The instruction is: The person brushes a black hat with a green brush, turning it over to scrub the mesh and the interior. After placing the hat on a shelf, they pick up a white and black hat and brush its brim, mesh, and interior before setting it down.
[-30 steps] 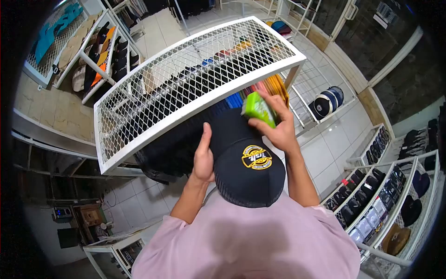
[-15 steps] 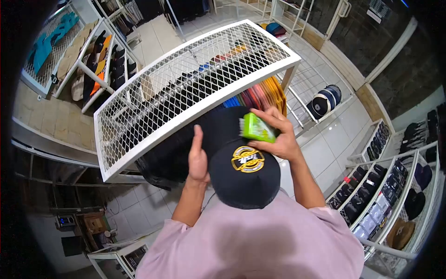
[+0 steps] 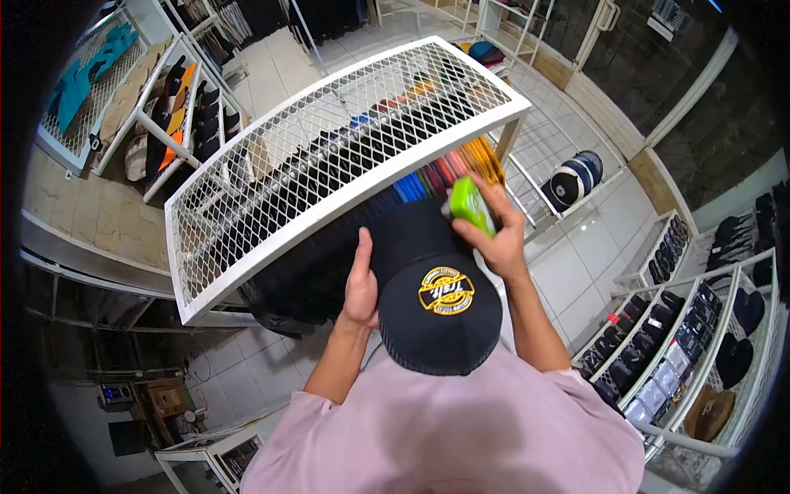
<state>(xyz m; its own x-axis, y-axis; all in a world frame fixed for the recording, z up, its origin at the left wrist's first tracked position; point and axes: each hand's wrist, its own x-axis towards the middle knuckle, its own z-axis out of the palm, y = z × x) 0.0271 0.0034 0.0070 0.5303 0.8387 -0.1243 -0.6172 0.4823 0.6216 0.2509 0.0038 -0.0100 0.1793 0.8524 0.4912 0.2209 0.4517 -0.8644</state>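
A black cap [image 3: 440, 337] with a round yellow-and-white embroidered badge is held in front of my chest, its brim [image 3: 411, 235] pointing away from me. My left hand [image 3: 360, 288] supports the cap at its left side, thumb up and the other fingers largely hidden underneath. In my right hand [image 3: 502, 235] is a bright green block-shaped brush [image 3: 471, 206], gripped between thumb and fingers. The brush's pale bristle side faces left, close to the right edge of the brim; whether it touches cannot be made out.
Just beyond the cap stands a white mesh-topped rack [image 3: 329, 156] with rows of hanging clothes [image 3: 448, 169] below. Shelves of small goods [image 3: 658, 354] line the right side. More caps [image 3: 572, 181] sit on a low rack. Goods hang on a left display [image 3: 173, 123].
The green brush has moved up and to the right with my right hand and tilted. The cap has shifted slightly right and turned a little, and my left hand has moved with it.
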